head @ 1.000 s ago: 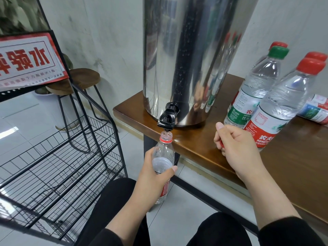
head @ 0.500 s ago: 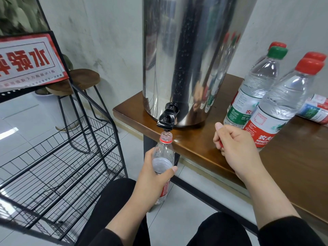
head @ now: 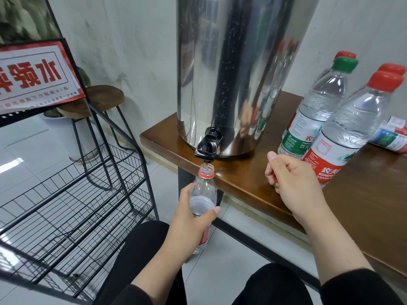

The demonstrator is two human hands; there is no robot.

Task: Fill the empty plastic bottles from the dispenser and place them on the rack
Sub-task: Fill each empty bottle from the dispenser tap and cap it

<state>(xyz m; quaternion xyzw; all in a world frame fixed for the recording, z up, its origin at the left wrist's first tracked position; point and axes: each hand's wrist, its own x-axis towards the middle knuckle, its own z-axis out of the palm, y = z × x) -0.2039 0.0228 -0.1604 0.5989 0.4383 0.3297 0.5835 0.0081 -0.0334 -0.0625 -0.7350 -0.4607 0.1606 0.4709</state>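
Left hand: left hand [head: 189,225] is gripping the open bottle [head: 201,208] round its middle, holding its mouth just under the black tap [head: 208,146].
Right hand: right hand [head: 295,181] is curling round a small red cap [head: 274,177], resting above the wooden table [head: 363,208].
Dispenser: steel dispenser [head: 240,69] is standing on the table.
Capped bottles: the green-capped bottle [head: 317,111] and the red-capped bottle [head: 350,130] are standing right of it.
Rack: wire rack [head: 72,194] is sitting to the left.

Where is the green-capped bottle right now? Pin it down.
In the head view the green-capped bottle stands upright on the wooden table, right of the steel dispenser, just behind a red-capped bottle.
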